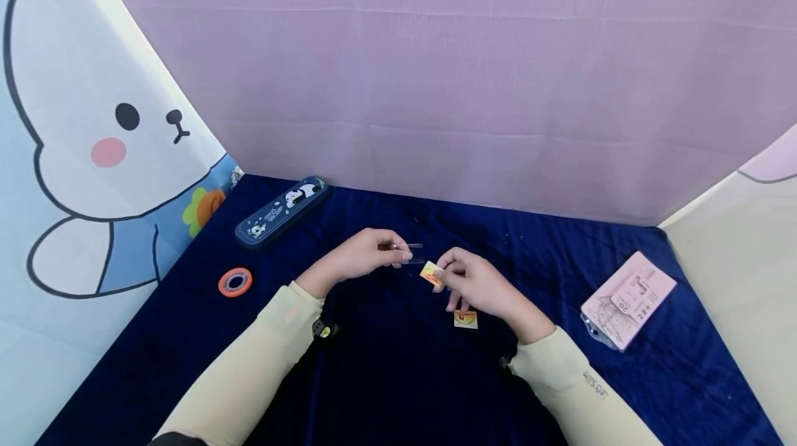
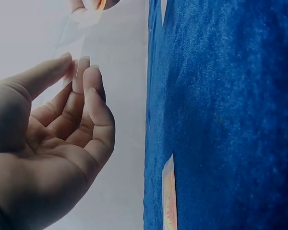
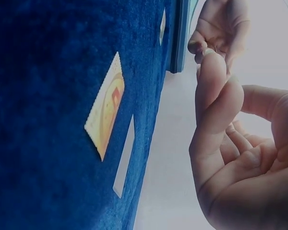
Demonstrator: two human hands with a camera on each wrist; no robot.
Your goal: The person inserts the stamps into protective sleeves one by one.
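Note:
My left hand (image 1: 373, 254) pinches a small clear plastic piece (image 1: 416, 254) between thumb and fingertips; it shows faintly in the left wrist view. Close by on the right, my right hand (image 1: 476, 281) pinches a small yellow stamp-like paper (image 1: 430, 273) with an orange print. The paper's left edge is near the plastic, apart from it. Below the right hand, a similar yellow stamp-like paper (image 1: 465, 320) lies on the dark blue cloth. Its toothed edge shows in the right wrist view (image 3: 107, 108), where the held paper is hidden behind the fingers.
On the left of the blue cloth (image 1: 386, 377) lie a dark blue panda case (image 1: 283, 212) and an orange ring-shaped roll (image 1: 235, 282). A pink printed pack (image 1: 630, 299) lies at the right, with clear plastic at its lower end. A pale curtain (image 1: 436, 86) hangs behind.

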